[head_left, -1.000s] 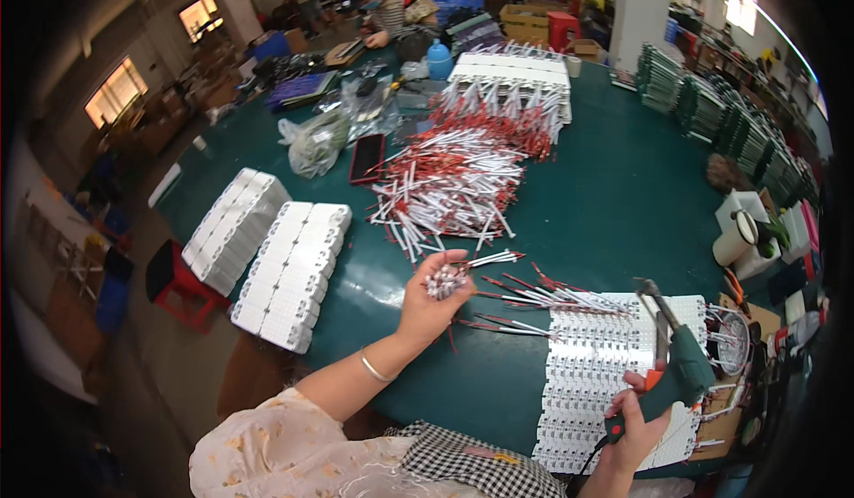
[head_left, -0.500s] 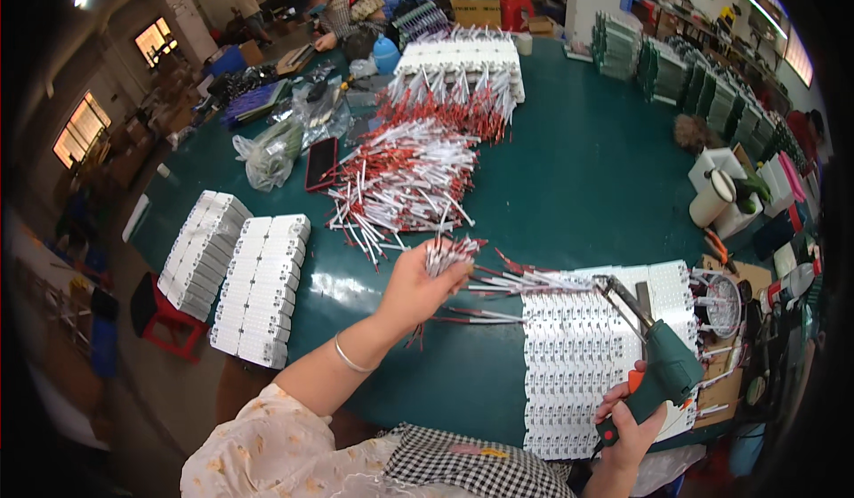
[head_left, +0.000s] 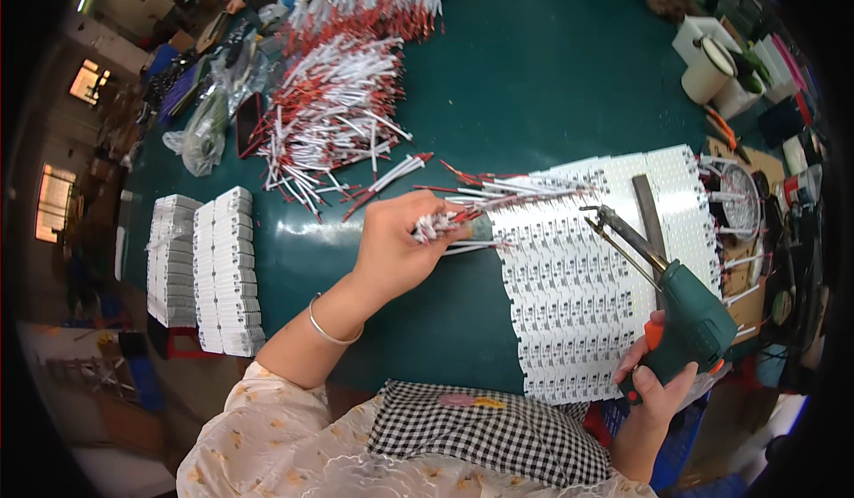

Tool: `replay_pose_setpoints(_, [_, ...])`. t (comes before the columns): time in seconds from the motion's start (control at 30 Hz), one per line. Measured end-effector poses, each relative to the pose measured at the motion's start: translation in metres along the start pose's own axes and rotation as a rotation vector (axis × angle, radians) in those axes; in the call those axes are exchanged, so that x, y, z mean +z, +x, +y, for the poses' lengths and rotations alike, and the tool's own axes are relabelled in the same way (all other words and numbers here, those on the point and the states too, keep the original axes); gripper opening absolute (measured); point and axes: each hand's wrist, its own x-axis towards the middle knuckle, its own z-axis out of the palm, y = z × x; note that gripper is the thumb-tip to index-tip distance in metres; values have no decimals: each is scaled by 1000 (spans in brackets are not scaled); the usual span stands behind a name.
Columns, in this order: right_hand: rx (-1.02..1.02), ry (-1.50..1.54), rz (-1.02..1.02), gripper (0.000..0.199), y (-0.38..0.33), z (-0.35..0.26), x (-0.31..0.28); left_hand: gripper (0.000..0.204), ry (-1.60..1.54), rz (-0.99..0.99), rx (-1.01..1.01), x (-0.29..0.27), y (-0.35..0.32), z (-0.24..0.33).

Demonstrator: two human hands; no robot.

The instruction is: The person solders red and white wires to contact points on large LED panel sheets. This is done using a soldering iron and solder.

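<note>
I see a small bundle of white and red wires [head_left: 442, 224] pinched in my left hand [head_left: 396, 244], the fingers curled tight around it, just at the left edge of the white panel of small modules [head_left: 587, 275] that lies flat on the green tabletop [head_left: 534, 80]. A few loose wires of the same kind [head_left: 507, 191] fan out across the panel's upper left corner, touching it. My right hand [head_left: 654, 378] is wrapped around the grip of a green soldering gun [head_left: 689, 315], one finger resting at its orange trigger; the gun's thin metal tip [head_left: 598, 218] points up and left and hangs over the middle of the panel, near the bundle but apart from it. A dark flat bar [head_left: 649, 213] lies along the panel just to the right of the gun's barrel. A thin bangle [head_left: 331, 331] sits on my left wrist.

Further out, a large loose heap of red and white wires [head_left: 334, 115] covers the tabletop above my left hand, well apart from the panel. To the left stand two stacks of white modules [head_left: 200, 267], side by side near the tabletop's edge. A clear plastic bag [head_left: 205, 133] lies beyond them. At the far right I make out a white roll [head_left: 709, 71] and a spool of wire [head_left: 738, 200] just beside the panel's right edge.
</note>
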Motion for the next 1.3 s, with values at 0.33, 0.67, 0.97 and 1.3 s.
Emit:
replay_pose_setpoints(0.33, [63, -67, -15, 79, 2, 12, 1, 50, 211, -214, 294, 41, -4, -6])
replay_pose_setpoints(0.67, [150, -35, 71, 81, 3, 10, 11, 39, 295, -175, 397, 60, 10, -20])
replay_pose_setpoints(0.97, [211, -106, 77, 74, 7, 13, 19, 37, 233, -157, 410, 63, 12, -27])
replay_pose_setpoints(1.3, [184, -166, 93, 70, 10, 19, 26, 36, 164, -181, 385, 64, 11, -30])
